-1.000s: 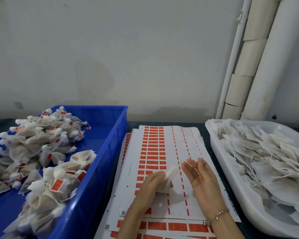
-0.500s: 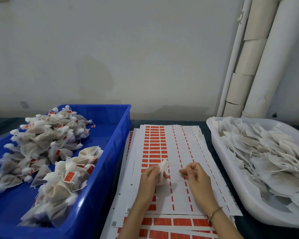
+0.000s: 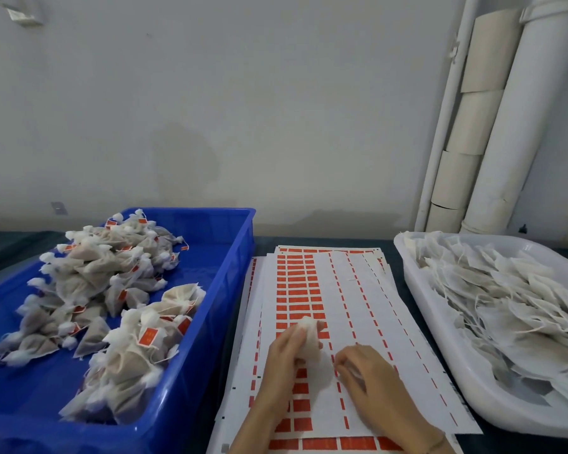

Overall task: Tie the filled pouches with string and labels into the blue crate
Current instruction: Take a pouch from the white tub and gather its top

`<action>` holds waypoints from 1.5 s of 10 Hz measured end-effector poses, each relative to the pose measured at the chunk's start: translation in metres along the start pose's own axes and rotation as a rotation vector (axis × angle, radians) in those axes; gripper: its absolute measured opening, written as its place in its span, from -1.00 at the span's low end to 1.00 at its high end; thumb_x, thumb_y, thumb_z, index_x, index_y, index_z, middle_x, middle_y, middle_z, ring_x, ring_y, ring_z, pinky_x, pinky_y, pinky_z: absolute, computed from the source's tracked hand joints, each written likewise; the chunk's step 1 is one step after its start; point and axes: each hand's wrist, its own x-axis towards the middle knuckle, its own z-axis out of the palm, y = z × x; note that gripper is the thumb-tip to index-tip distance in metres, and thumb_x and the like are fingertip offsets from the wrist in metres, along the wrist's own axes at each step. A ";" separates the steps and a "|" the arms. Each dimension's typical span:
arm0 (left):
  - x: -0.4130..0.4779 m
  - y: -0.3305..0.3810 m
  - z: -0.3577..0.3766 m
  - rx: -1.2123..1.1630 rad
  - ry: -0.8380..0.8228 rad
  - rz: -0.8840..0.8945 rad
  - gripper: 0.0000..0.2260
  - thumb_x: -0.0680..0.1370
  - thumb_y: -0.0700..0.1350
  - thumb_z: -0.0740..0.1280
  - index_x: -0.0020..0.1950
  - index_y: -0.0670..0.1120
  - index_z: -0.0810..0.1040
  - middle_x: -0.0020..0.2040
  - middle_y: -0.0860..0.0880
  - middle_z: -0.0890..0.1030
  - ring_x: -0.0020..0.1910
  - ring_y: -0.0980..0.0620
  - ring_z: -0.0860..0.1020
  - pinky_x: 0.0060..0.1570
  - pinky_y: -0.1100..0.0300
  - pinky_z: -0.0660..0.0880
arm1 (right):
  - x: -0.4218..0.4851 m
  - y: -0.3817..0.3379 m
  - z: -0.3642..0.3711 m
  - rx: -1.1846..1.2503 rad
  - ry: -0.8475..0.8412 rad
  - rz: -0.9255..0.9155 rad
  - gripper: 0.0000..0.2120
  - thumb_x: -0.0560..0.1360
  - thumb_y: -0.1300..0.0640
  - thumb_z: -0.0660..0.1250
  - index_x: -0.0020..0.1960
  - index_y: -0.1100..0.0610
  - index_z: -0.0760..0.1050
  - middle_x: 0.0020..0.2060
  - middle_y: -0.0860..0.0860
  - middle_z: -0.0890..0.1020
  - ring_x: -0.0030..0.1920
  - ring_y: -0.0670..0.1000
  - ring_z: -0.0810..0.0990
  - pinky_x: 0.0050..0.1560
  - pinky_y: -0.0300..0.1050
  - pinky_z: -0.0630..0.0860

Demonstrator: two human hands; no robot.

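Observation:
My left hand grips a small white filled pouch above the label sheets. My right hand rests low on the sheets just right of it, fingers curled and pinching at something small I cannot make out, perhaps the string. The blue crate on the left holds a heap of tied pouches with red labels. A white tray on the right is filled with untied pouches with loose strings.
The sheets carry rows of red labels, several rows peeled away. White pipes and cardboard tubes stand against the wall at the back right. A dark tabletop shows between the sheets and the tray.
My right hand turned from palm-up and open to curled, and came down onto the sheets. My left hand lifted the pouch a little. The view shifted slightly rightward.

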 end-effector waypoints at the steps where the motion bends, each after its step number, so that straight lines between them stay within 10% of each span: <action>1: -0.001 -0.010 0.002 0.401 -0.007 0.144 -0.87 0.54 0.21 0.21 0.08 0.40 0.42 0.05 0.41 0.49 0.07 0.29 0.51 -0.09 0.44 0.39 | 0.003 -0.007 -0.004 0.180 0.027 0.019 -0.93 0.55 0.01 0.26 -0.03 -0.17 0.42 -0.02 -0.28 0.53 -0.01 -0.20 0.54 0.10 -0.38 0.47; 5: 0.008 -0.016 0.004 0.585 0.043 0.413 -0.82 0.55 -0.03 0.32 0.02 0.28 0.54 0.05 0.29 0.54 0.10 0.25 0.49 0.12 0.42 0.43 | 0.029 -0.020 0.002 0.452 0.113 -0.095 -0.84 0.44 0.12 0.44 -0.12 -0.15 0.58 -0.23 -0.27 0.63 -0.07 -0.19 0.59 -0.14 -0.39 0.53; 9: 0.012 -0.002 -0.007 -0.009 -0.144 0.224 -0.59 0.40 0.16 0.43 0.14 -0.03 0.54 -0.01 0.09 0.67 -0.02 0.17 0.63 -0.03 0.30 0.57 | 0.031 -0.010 0.011 0.647 0.218 0.016 -0.95 0.48 0.14 0.39 -0.13 0.00 0.59 -0.21 -0.17 0.64 -0.13 -0.14 0.58 -0.21 -0.29 0.57; 11: -0.002 -0.016 -0.015 -0.004 -0.035 -0.032 -0.84 0.61 0.02 0.21 0.16 0.09 0.49 0.06 0.07 0.62 -0.02 0.04 0.63 -0.16 0.16 0.61 | 0.035 -0.006 0.016 0.704 0.042 0.057 -0.78 0.47 0.14 0.39 0.02 -0.16 0.56 -0.09 -0.26 0.65 -0.02 -0.11 0.61 -0.06 -0.27 0.57; 15: 0.000 -0.010 -0.009 0.176 0.035 0.129 -0.77 0.47 0.15 0.32 0.07 0.12 0.55 -0.03 0.18 0.63 -0.02 0.16 0.60 -0.19 0.40 0.52 | 0.034 -0.004 0.007 0.828 0.045 0.193 -0.87 0.41 0.13 0.45 -0.04 0.00 0.62 -0.19 -0.16 0.69 -0.13 -0.13 0.66 -0.22 -0.36 0.54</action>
